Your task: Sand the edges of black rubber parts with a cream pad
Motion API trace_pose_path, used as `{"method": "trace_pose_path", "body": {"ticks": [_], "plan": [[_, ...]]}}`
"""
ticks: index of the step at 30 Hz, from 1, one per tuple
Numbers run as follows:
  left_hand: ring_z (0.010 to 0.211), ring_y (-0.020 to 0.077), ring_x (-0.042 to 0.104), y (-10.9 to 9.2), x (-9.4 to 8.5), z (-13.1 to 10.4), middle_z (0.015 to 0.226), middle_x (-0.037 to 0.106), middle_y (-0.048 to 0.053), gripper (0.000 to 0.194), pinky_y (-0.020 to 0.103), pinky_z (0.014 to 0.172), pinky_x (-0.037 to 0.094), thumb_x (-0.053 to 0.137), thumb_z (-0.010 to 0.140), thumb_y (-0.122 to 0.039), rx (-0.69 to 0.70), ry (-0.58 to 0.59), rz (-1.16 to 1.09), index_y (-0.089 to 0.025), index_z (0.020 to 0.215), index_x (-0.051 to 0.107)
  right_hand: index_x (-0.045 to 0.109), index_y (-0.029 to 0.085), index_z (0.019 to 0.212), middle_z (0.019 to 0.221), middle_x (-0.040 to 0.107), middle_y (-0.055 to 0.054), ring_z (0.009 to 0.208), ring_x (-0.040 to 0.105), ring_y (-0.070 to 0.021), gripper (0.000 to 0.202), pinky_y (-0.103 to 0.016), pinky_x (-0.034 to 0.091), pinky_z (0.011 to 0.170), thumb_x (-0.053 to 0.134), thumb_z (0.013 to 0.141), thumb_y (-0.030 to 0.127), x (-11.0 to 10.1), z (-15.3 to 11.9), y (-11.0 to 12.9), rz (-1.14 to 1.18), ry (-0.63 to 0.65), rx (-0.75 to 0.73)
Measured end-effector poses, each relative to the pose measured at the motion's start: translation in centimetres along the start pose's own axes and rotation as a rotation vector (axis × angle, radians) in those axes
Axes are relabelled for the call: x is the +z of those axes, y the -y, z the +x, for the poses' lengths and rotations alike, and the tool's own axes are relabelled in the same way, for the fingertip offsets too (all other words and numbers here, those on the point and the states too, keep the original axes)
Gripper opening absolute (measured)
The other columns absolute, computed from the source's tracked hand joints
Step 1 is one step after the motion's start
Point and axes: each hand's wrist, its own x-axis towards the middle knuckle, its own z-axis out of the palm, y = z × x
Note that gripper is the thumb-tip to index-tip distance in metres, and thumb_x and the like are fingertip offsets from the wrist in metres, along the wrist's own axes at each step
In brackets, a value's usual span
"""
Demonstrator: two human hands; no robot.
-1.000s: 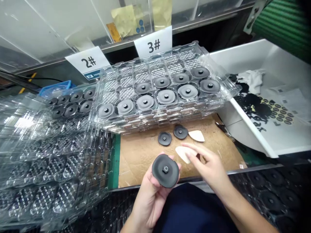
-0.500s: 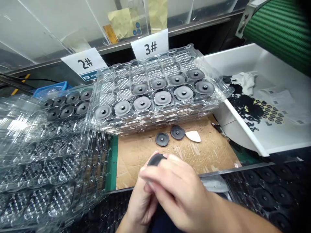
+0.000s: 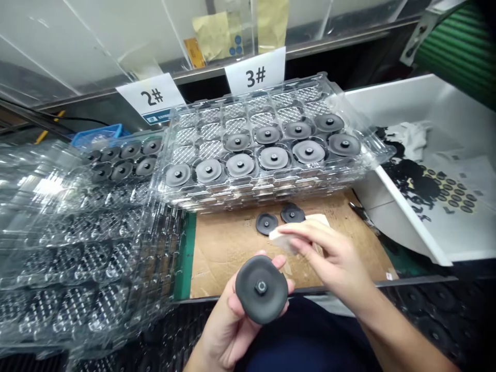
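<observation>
My left hand (image 3: pixel 244 315) grips a round black disc (image 3: pixel 259 302) from beneath and the side, its face with a small central metal-ended stud turned up to me. In my right hand (image 3: pixel 329 248), thumb and fingers pinch a pale white wedge-shaped pad (image 3: pixel 282 241), held above the cardboard and apart from the disc. Two smaller-looking black discs, a left one (image 3: pixel 266 223) and a right one (image 3: pixel 292 213), lie on the cardboard just beyond the pad. Partly behind my right fingers shows another white piece (image 3: pixel 320 220) on the cardboard (image 3: pixel 220 248).
A stack of clear plastic trays (image 3: pixel 248 194) stands beyond the cardboard, the top one partly filled with black discs. More clear trays (image 3: pixel 89 248) are piled at left. At right is a white bin (image 3: pixel 411 222) with black scraps. A green ribbed hose (image 3: pixel 457 51) hangs upper right.
My hands, earlier together over the disc, have separated. My right hand has moved right and forward, now showing the white pad; the disc in my left hand is now fully visible.
</observation>
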Motion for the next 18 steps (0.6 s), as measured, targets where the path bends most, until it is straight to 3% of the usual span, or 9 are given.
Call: {"method": "trace_pose_path", "body": {"ticks": [2,5,8,11,14,16,18], "plan": [[0.106,0.0310,0.057,-0.2,-0.4,-0.1,0.126,0.055,0.010,0.059,0.031,0.081,0.052,0.074,0.060,-0.036,-0.017,0.039,-0.032,-0.022,0.115,0.057,0.062,0.027,0.104,0.101,0.064,0.000,0.093,0.057,-0.0154,0.020,-0.025,0.044,0.082,0.051,0.087,0.026,0.2,-1.3,-1.6,0.038,-0.044,0.217],[0.109,0.0320,0.055,-0.1,-1.0,0.0,0.128,0.054,0.010,0.059,0.030,0.082,0.052,0.073,0.061,-0.036,-0.041,0.075,-0.052,-0.021,0.116,0.056,0.062,0.026,0.105,0.109,0.063,-0.001,0.100,0.057,-0.0187,0.025,-0.028,0.046,0.083,0.049,0.086,0.036,1.1,-4.3,-3.9,0.141,0.051,0.449],[0.111,0.0324,0.053,0.0,-1.3,0.2,0.130,0.052,0.010,0.059,0.030,0.083,0.051,0.071,0.064,-0.036,-0.062,0.083,-0.071,-0.020,0.118,0.054,0.064,0.022,0.103,0.110,0.063,-0.005,0.101,0.057,-0.0229,0.030,-0.034,0.047,0.085,0.047,0.085,0.039,1.6,-6.4,-5.6,0.132,0.138,0.536],[0.113,0.0334,0.051,-0.1,-1.1,0.1,0.130,0.052,0.010,0.058,0.032,0.085,0.050,0.070,0.065,-0.037,-0.076,0.108,-0.075,-0.020,0.119,0.054,0.064,0.020,0.102,0.106,0.065,-0.007,0.097,0.059,-0.0246,0.032,-0.036,0.047,0.084,0.047,0.084,0.039,0.7,-6.5,-5.7,0.052,0.074,0.553],[0.113,0.0333,0.051,0.0,-0.7,-0.2,0.129,0.053,0.009,0.056,0.032,0.086,0.050,0.070,0.065,-0.037,-0.083,0.120,-0.047,-0.021,0.117,0.055,0.062,0.023,0.103,0.106,0.064,-0.004,0.095,0.060,-0.0225,0.026,-0.032,0.049,0.079,0.048,0.085,0.036,-1.0,-5.3,-2.9,-0.013,-0.074,0.441],[0.109,0.0318,0.054,0.3,-0.5,-0.4,0.125,0.057,0.009,0.057,0.032,0.084,0.051,0.071,0.063,-0.037,-0.075,0.086,-0.009,-0.021,0.116,0.056,0.060,0.026,0.107,0.107,0.063,-0.001,0.095,0.059,-0.0195,0.023,-0.028,0.048,0.078,0.050,0.086,0.028,-1.5,-4.2,0.1,-0.068,-0.131,0.217],[0.102,0.0301,0.060,0.8,-0.5,-0.6,0.115,0.063,0.011,0.063,0.033,0.079,0.053,0.073,0.060,-0.039,-0.047,0.031,0.051,-0.021,0.118,0.055,0.056,0.028,0.113,0.100,0.066,0.000,0.088,0.059,-0.0171,0.027,-0.027,0.046,0.075,0.050,0.087,0.022,-1.1,-3.1,3.0,-0.132,-0.043,-0.106]]}}
